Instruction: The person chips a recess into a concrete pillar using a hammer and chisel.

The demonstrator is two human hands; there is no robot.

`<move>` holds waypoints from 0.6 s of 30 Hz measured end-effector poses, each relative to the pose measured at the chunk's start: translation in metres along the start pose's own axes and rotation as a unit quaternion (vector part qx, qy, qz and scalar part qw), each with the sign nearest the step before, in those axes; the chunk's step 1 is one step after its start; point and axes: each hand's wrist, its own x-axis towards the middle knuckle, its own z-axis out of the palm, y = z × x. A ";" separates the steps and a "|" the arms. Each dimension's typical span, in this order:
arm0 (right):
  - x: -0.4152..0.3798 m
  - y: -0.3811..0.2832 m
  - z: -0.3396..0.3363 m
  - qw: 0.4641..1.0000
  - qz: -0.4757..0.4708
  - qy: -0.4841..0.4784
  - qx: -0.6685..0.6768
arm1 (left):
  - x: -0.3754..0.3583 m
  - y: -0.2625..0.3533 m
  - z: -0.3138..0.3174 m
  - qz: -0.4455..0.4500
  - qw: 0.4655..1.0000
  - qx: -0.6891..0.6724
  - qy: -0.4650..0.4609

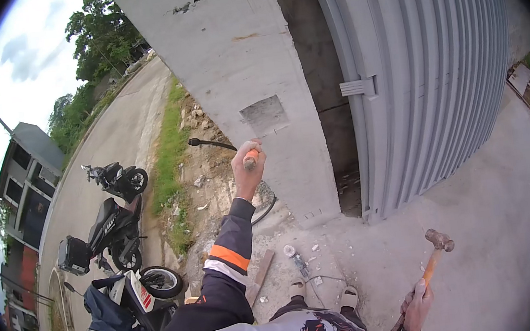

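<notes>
My left hand (249, 169) is raised against the grey concrete post (298, 168), its fingers wrapped round an orange-handled tool (251, 159) seen nearly end-on. The tool's far end is hidden by the hand. Just above that hand, a shallow square recess (264, 114) is cut into the post face. A hammer (431, 267) with a worn metal head and orange handle is held in my right hand (417, 306), low at the right, with its head pointing up, away from the post.
A ribbed grey metal gate (424, 69) stands right of the post. A black cable (213, 144) runs behind my left hand. On the ground lie a power tool (297, 260), a wood piece (261, 277) and rubble. Motorcycles (116, 235) are parked at the left.
</notes>
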 end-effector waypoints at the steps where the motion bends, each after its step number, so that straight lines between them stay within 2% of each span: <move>1: 0.008 0.004 -0.012 1.000 0.008 -0.002 -0.003 | 0.005 0.007 0.008 0.014 1.000 0.024 -0.008; 5: 0.034 0.004 -0.044 0.998 0.028 -0.014 -0.054 | 0.019 0.004 0.063 0.017 0.997 0.078 -0.004; 8: 0.044 0.005 -0.059 0.997 0.029 -0.022 -0.069 | 0.017 0.026 0.120 0.063 0.984 0.165 -0.014; 11: 0.047 0.013 -0.061 0.998 0.050 -0.015 -0.036 | 0.013 0.028 0.129 0.067 0.986 0.150 -0.040; 14: 0.055 0.030 -0.053 0.998 0.058 -0.010 -0.021 | 0.005 0.003 0.077 0.047 0.991 0.066 -0.108; 16: 0.066 0.040 -0.046 0.997 0.077 -0.014 -0.018 | -0.013 0.009 0.031 0.055 0.986 0.142 -0.067; 18: 0.073 0.048 -0.039 0.995 0.094 -0.020 -0.025 | -0.029 0.033 0.000 0.045 0.980 0.155 -0.112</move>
